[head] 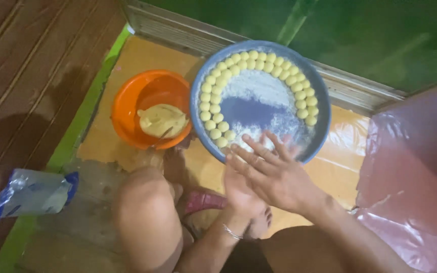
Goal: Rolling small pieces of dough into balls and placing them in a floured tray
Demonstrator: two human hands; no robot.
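Pressing together palm to palm, the right hand (274, 177) is laid flat over the left hand (241, 194); nothing is seen held between them. Just beyond the fingertips, a floured blue tray (321, 132) ringed with dough balls (259, 60) is observed. An orange bowl (127, 106) of dough (162, 120) sits left of the hands.

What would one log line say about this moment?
hands: right hand laid over left hand, palms together | beside: blue tray of dough balls | left: orange bowl with dough
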